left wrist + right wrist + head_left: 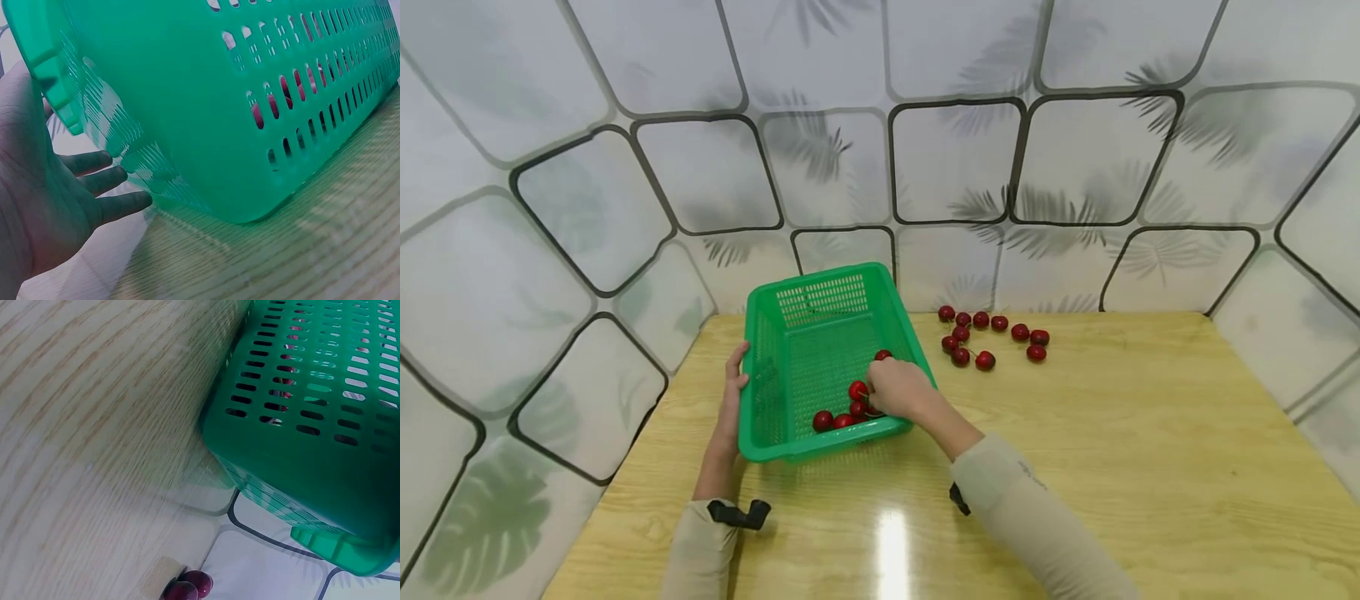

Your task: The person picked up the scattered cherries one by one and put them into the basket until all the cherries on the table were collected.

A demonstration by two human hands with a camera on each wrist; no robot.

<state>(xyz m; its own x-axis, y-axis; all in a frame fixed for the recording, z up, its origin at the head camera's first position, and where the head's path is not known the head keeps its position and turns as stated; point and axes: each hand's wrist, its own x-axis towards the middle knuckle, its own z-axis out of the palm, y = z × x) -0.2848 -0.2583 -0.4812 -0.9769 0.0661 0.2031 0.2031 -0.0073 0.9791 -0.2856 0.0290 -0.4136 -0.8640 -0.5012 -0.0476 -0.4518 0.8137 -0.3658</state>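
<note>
A green plastic basket (827,333) with slotted walls stands tilted on the table, several dark red cherries (823,421) gathered at its near side. My left hand (732,392) is at the basket's left rim. The left wrist view shows that hand's fingers (103,181) extended, fingertips at the outer wall below the rim. Over the near right corner reaches my right hand (898,387), bent down among the cherries inside. Its fingertips are hidden, and I cannot tell whether they hold a cherry. Another cherry (883,355) shows just beyond its knuckles.
On the wooden table (1112,442), right of the basket, several more cherries (985,360) lie scattered near the back edge. Some have stems. Behind them rises a wall covering (955,167) with leaf prints and dark rounded outlines.
</note>
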